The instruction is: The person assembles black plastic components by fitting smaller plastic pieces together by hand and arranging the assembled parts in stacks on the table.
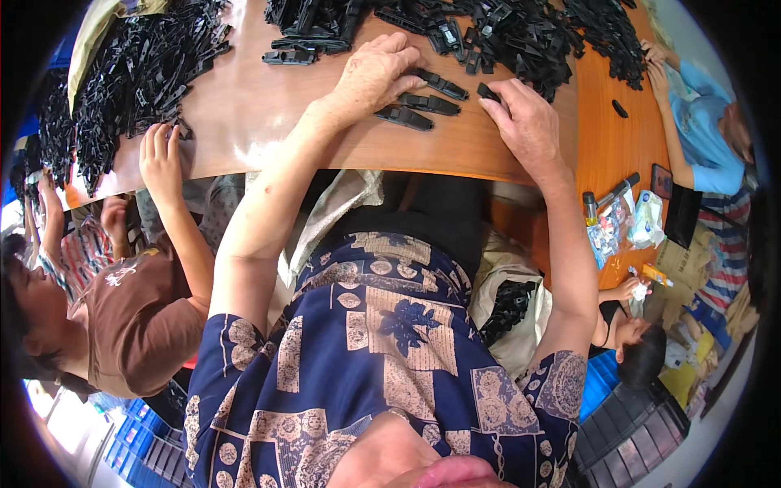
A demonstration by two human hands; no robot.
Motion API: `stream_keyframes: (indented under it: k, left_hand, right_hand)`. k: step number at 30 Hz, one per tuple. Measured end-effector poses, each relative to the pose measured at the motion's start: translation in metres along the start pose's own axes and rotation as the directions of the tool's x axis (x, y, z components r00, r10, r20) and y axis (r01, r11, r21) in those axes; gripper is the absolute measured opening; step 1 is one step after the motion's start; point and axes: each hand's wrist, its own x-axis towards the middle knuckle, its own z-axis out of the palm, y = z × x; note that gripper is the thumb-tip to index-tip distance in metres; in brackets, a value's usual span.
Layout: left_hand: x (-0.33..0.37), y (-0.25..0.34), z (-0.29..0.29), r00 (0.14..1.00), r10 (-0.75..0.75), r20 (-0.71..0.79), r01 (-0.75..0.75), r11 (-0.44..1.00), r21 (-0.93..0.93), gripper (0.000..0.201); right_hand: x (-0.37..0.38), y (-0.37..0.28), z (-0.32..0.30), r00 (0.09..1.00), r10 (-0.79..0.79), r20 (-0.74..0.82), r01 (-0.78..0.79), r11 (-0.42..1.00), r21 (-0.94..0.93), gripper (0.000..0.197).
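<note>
The right hand (527,122) pinches a black piece (488,92) right of the clip row (431,103). The left hand (374,75) curls at the row's left, grip unclear.

bare forearms (281,191) outstretched, left hand (370,75) half curled, right hand (527,122) with fingers (514,92) in a pinch

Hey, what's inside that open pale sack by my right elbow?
Small black pieces show in the mouth of the pale sack. Whatever lies beneath that top layer is covered, and your patterned shirt hides part of the sack itself.
</note>
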Motion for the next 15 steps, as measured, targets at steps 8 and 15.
stream_keyframes:
  k: [8, 15]
  left_hand:
    - [-0.003, -0.003, 0.002, 1.0, 0.017, -0.014, -0.017, 1.0, -0.022, 0.027]
    - [-0.005, 0.0, 0.002, 0.998, -0.021, 0.058, 0.023, 0.999, -0.027, 0.018]
  right_hand:
    - [0.021, -0.008, 0.008, 0.978, -0.061, 0.199, 0.073, 0.996, -0.054, 0.019]
    - [0.03, -0.013, 0.03, 0.989, -0.055, 0.139, 0.049, 0.998, 0.045, 0.025]
